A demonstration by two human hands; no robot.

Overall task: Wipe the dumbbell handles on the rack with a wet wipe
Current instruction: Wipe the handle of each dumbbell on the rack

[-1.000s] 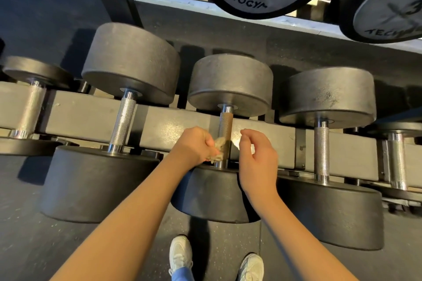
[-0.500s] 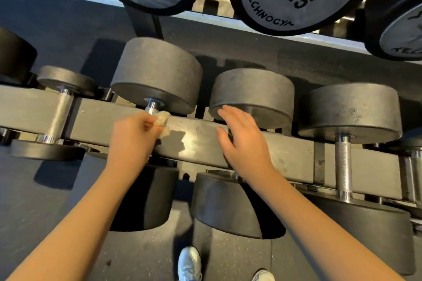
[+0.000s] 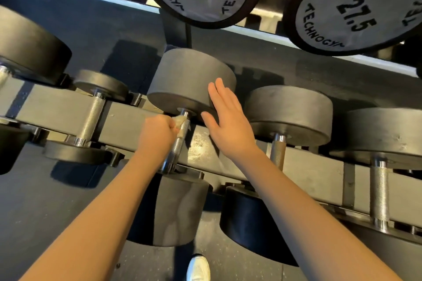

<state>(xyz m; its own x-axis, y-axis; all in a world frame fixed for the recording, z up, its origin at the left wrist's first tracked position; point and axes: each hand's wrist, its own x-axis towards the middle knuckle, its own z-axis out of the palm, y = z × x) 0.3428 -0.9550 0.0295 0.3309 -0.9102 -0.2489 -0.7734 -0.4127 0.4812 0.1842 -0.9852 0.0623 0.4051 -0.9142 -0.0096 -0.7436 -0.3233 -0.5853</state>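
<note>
Head: left hand's (image 3: 157, 133) wipe (image 3: 181, 122) touches handle's (image 3: 177, 149) far end.

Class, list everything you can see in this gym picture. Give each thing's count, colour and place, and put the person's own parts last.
Lower-row dumbbells: five, black heads and steel handles, side by side across the rack; the leftmost is cut off.
Upper-row dumbbell ends: at least three, grey faces with black rims, along the top; two read 27.5.
Rack rail: one, grey, running under the handles.
Wet wipe: one, pale, bunched at the top of the middle handle.
Floor: dark, below the rack.
Shoe: one, white, at the bottom edge.
Left hand: one, grips the wipe against that handle.
Right hand: one, fingers straight, flat against that dumbbell's far head.
</note>
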